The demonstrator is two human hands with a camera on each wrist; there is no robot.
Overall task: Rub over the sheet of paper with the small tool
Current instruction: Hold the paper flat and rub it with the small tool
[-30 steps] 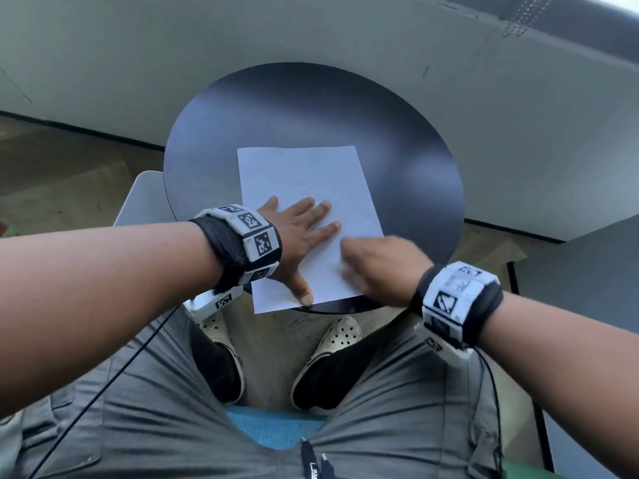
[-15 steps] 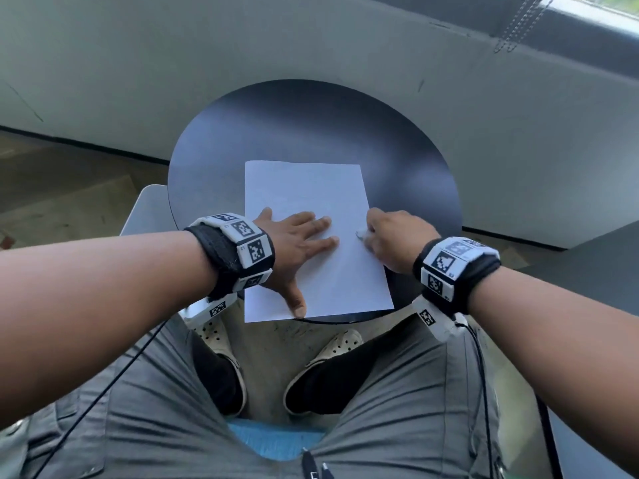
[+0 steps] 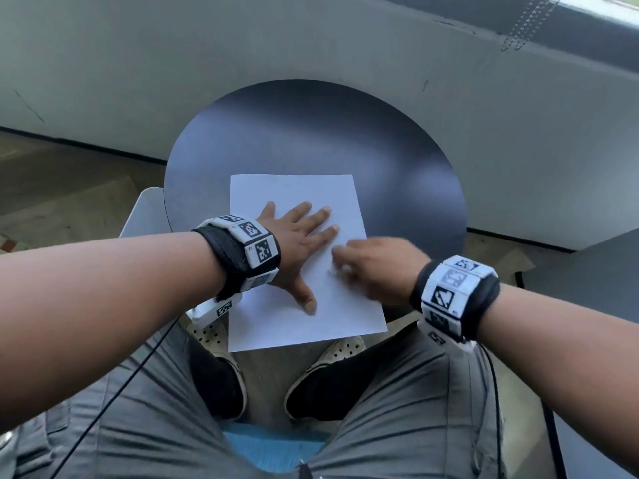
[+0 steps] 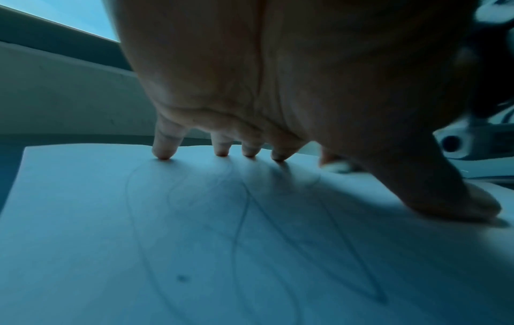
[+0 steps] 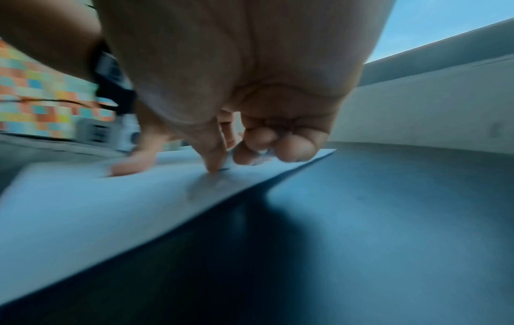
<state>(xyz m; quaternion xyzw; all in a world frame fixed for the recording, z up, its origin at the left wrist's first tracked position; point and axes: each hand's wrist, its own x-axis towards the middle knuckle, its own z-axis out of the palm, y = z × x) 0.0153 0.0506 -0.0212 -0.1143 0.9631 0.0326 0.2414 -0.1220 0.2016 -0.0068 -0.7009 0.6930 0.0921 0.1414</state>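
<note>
A white sheet of paper (image 3: 297, 191) lies on the round dark table (image 3: 311, 126), its near end hanging over the table's edge. My left hand (image 3: 297, 236) rests flat on the sheet with fingers spread, and all fingertips press on the paper (image 4: 194, 241). Faint pencil lines (image 4: 242, 220) run across it. My right hand (image 3: 377, 267), blurred with motion, is on the right half of the sheet. Its thumb and fingers pinch a small white tool (image 3: 334, 270) against the paper (image 5: 83, 198). Only a sliver of the tool (image 5: 229, 161) shows between the fingers.
A grey wall (image 3: 311, 46) rises just behind the table. A pale seat (image 3: 145, 212) stands at the table's left and a second dark surface (image 3: 608, 267) at the right edge. My knees and shoes (image 3: 332, 354) are under the near rim; cables hang from both wristbands.
My right hand has gone from the sheet's near right part out to its right edge and now back leftward onto the sheet. The left hand has stayed flat in place.
</note>
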